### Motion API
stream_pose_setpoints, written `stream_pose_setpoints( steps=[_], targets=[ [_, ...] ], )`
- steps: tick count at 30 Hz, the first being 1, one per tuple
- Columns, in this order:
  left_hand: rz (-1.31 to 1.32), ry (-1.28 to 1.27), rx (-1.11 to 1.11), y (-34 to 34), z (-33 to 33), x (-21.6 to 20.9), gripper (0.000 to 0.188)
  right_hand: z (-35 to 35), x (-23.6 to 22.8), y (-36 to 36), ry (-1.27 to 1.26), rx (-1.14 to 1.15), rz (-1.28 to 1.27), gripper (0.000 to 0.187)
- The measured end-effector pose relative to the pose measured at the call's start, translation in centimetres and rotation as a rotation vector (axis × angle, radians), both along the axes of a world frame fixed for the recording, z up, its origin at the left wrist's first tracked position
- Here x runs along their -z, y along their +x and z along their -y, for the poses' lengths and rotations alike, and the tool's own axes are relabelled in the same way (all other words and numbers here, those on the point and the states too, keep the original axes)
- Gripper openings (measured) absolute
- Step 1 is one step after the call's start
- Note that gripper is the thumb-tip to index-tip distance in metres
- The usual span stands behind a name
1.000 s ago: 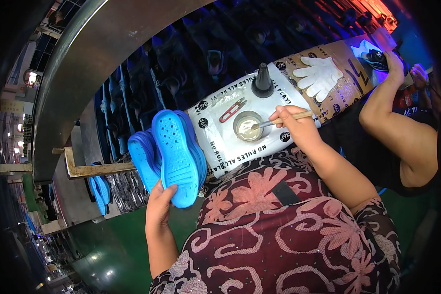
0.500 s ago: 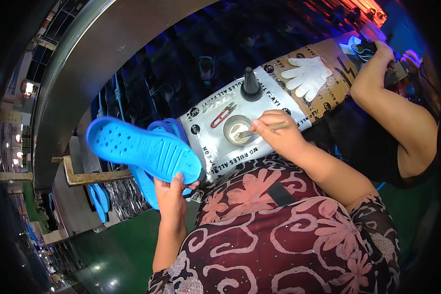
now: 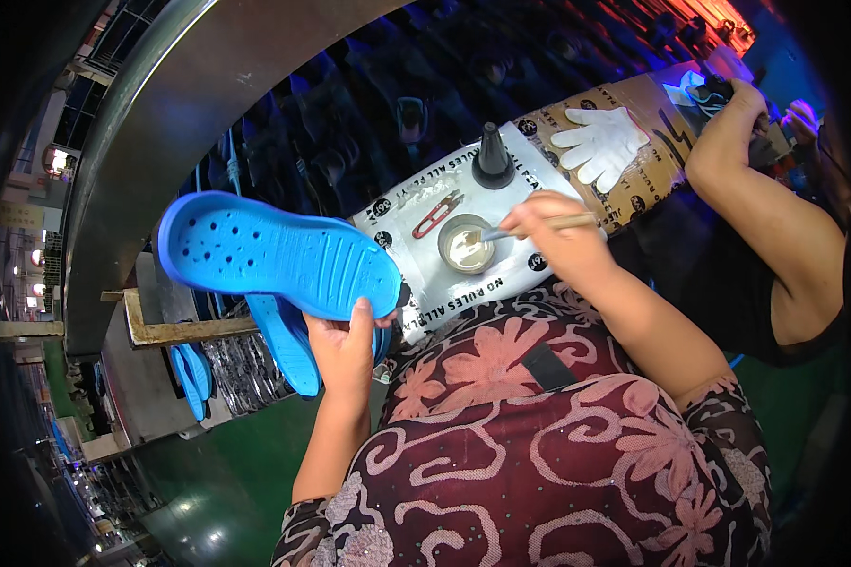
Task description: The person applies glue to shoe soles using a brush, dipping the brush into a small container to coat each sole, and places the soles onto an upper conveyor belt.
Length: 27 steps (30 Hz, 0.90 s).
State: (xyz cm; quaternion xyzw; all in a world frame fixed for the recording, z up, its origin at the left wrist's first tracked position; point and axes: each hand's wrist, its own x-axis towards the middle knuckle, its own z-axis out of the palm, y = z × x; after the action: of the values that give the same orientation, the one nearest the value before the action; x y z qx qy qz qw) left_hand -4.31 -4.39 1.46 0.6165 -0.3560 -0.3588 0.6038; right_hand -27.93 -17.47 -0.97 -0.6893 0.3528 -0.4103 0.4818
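Note:
A bright blue foam shoe sole (image 3: 279,257), with holes at one end and ridges at the other, is tilted up at the left. My left hand (image 3: 345,345) grips its near end, thumb on top of the ridged face. My right hand (image 3: 567,246) is closed around the wooden handle of a flat brush (image 3: 575,221). The brush's tip is at the right rim of a round cup (image 3: 447,255) holding pale liquid. Red-handled thread snips (image 3: 433,217) and a black cone-topped bottle (image 3: 493,163) are beside the cup on a printed white sheet (image 3: 482,291).
More blue soles (image 3: 288,352) are below the held one, and another blue pair (image 3: 191,378) sits on a shelf at left. A white glove (image 3: 603,149) lies on cardboard (image 3: 648,197). A co-worker's arm (image 3: 766,203) reaches in at right. A curved metal frame (image 3: 151,123) arches overhead.
My right hand has drawn the brush up and rightward, from inside the cup to its rim. The sole in my left hand has turned so its holed face shows more fully.

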Motion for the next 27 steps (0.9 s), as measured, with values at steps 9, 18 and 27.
stream_pose_setpoints(
  steps=[9, 18, 27],
  targets=[
    [-0.053, -0.024, -0.022, 0.2, 0.4, 2.0, 0.035, -0.6, 0.6, -0.5, 0.305, 0.140, 0.073, 0.030],
    [0.042, -0.115, 0.058, -2.0, 2.2, 0.9, 0.040, -2.4, -5.3, 0.5, -0.287, -0.132, 0.045, 0.021],
    [0.084, -0.129, 0.059, -2.4, 2.2, 0.8, 0.041, -2.4, -5.2, 1.2, -0.440, -0.120, -0.124, 0.013]
  ],
)
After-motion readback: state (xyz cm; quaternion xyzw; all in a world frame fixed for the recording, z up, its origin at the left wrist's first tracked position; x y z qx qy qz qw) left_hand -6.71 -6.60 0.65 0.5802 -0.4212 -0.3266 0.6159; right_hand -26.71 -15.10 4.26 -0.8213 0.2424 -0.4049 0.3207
